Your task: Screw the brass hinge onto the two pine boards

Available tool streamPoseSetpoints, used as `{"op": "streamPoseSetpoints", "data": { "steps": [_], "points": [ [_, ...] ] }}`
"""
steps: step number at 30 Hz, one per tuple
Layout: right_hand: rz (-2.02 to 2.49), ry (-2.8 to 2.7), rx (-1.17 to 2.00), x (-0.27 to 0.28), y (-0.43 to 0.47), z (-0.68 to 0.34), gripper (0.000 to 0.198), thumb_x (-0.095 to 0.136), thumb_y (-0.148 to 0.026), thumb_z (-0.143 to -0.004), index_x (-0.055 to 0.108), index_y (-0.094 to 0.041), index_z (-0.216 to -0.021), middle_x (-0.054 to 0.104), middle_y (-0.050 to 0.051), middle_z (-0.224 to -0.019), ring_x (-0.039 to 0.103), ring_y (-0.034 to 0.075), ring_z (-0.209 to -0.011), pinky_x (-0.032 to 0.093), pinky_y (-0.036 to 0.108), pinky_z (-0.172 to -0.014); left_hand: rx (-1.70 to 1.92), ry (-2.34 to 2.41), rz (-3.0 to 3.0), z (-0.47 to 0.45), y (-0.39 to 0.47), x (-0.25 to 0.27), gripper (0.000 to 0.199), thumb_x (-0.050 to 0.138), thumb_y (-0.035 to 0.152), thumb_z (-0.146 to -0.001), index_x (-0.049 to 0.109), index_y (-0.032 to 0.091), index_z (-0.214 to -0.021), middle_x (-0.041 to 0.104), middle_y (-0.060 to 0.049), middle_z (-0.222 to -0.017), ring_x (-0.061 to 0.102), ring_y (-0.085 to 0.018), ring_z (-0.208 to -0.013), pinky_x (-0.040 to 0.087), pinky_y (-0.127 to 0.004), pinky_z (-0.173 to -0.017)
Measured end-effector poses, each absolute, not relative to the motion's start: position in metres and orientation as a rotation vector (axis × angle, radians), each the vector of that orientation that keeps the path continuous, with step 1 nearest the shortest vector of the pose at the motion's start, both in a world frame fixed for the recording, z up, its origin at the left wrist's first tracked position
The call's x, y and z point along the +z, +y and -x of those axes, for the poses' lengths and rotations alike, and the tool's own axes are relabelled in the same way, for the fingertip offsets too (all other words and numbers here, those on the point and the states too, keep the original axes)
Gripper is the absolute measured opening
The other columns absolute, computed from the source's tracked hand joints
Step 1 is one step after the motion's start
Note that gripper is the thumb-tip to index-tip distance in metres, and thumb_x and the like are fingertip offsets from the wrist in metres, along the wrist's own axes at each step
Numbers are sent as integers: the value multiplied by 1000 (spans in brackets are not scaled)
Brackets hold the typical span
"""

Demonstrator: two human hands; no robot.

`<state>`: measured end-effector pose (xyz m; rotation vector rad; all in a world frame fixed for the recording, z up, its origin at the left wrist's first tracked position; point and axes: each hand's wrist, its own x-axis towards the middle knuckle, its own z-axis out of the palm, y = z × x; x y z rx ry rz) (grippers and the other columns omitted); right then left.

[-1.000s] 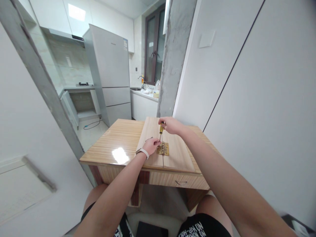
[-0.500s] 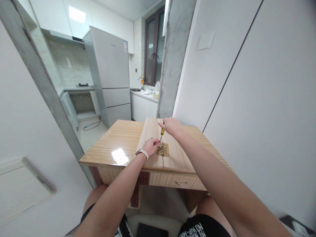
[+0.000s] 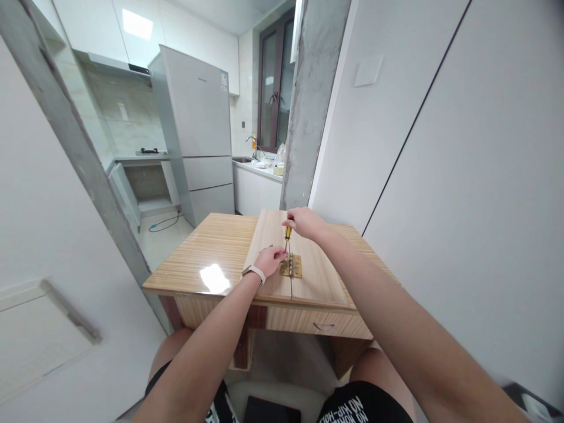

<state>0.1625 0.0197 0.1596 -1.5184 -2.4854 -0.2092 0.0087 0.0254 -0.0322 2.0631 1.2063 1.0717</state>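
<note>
A brass hinge (image 3: 296, 267) lies across the seam between two pale wooden boards (image 3: 268, 232). My right hand (image 3: 304, 222) is closed around the top of a screwdriver (image 3: 288, 232) with a yellow and black handle, its shaft pointing down to the hinge's far left corner. My left hand (image 3: 270, 259), with a white-strapped watch on the wrist, has its fingers pinched together at the screwdriver's tip, next to the hinge. Whatever sits between those fingertips is too small to make out.
The boards rest on a wooden desk (image 3: 207, 247) with a drawer (image 3: 308, 322) at its front. A small dark item lies just beyond my left hand. Behind the desk stand a grey fridge (image 3: 198, 106) and a sink counter (image 3: 258, 182). A white wall panel (image 3: 440, 176) rises on the right.
The screwdriver's handle is slightly more upright, and my right hand has shifted a little up and left. My left hand stays in place at the hinge.
</note>
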Motion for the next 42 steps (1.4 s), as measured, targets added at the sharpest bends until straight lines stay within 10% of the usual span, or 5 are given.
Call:
{"op": "streamPoseSetpoints", "data": {
  "steps": [8, 16, 28, 34, 42],
  "points": [
    [1649, -2355, -362, 150, 21, -166, 56, 49, -65, -96, 73, -15, -100, 74, 18, -98, 68, 26, -94, 46, 31, -79, 1031, 1281, -2139, -10, 22, -27, 29, 53, 39, -95, 74, 20, -86, 71, -4, -81, 60, -16, -75, 44, -26, -72],
    [1376, -2552, -115, 162, 13, -172, 20, 58, -13, -94, 73, -19, -106, 75, 7, -107, 67, 16, -93, 43, 22, -76, 1029, 1268, -2099, -10, 21, -27, 28, 54, 38, -94, 75, 21, -89, 74, -5, -89, 63, -18, -82, 47, -26, -75],
    [1668, -2447, -341, 153, 23, -165, 58, 42, -63, -100, 74, -16, -104, 75, 18, -103, 69, 26, -98, 46, 30, -82, 1238, 1211, -1872, -9, 22, -27, 30, 58, 36, -93, 70, 19, -115, 74, -6, -93, 66, -16, -82, 52, -29, -80],
    [1740, -2399, -353, 151, 19, -166, 64, 35, -66, -100, 74, -16, -108, 74, 18, -104, 69, 27, -99, 47, 32, -84, 1481, 1191, -1793, -19, 11, 8, 48, 78, 39, -78, 66, 18, -119, 72, -9, -103, 66, -17, -89, 51, -28, -76],
    [1709, -2377, -313, 149, 19, -164, 55, 43, -61, -100, 75, -16, -102, 75, 16, -98, 69, 25, -96, 46, 30, -82, 1563, 1192, -1902, -33, 11, 45, 17, 74, 34, -83, 71, 19, -90, 72, -4, -84, 65, -16, -78, 50, -29, -73]
  ]
}}
